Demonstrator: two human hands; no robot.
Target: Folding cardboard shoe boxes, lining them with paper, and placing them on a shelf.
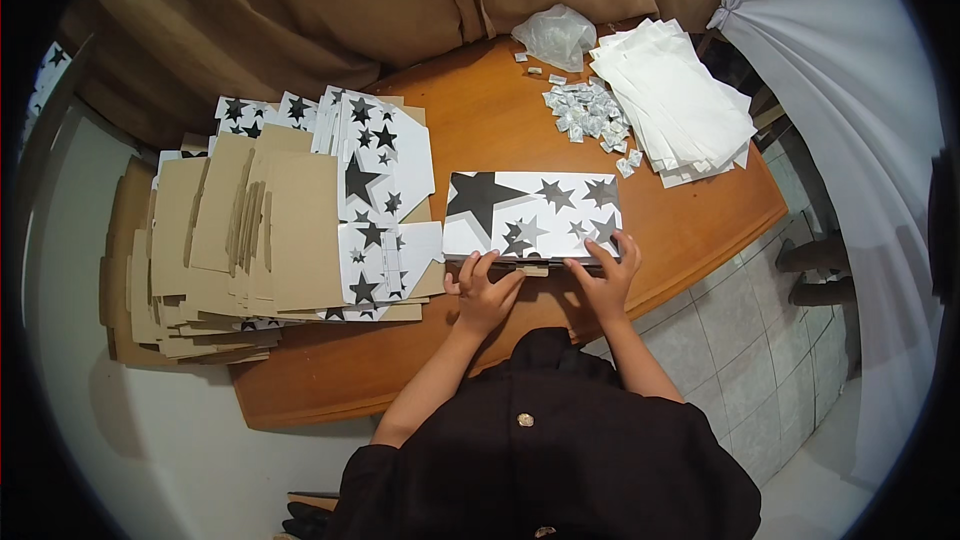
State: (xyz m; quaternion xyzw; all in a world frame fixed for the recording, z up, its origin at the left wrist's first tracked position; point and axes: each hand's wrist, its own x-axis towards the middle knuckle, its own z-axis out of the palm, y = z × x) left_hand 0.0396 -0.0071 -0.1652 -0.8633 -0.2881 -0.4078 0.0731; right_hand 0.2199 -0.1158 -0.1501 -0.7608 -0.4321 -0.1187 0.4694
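Left hand [485,297] and right hand [608,282], seen from the head, are half open with bent fingers, both touching the near edge of the box [530,215], a tan flap [536,271] between them. The box lies on the table [480,115], just beyond the hands. Cardboard [300,225] is piled left; packets [588,112] and paper [685,105] lie far right.
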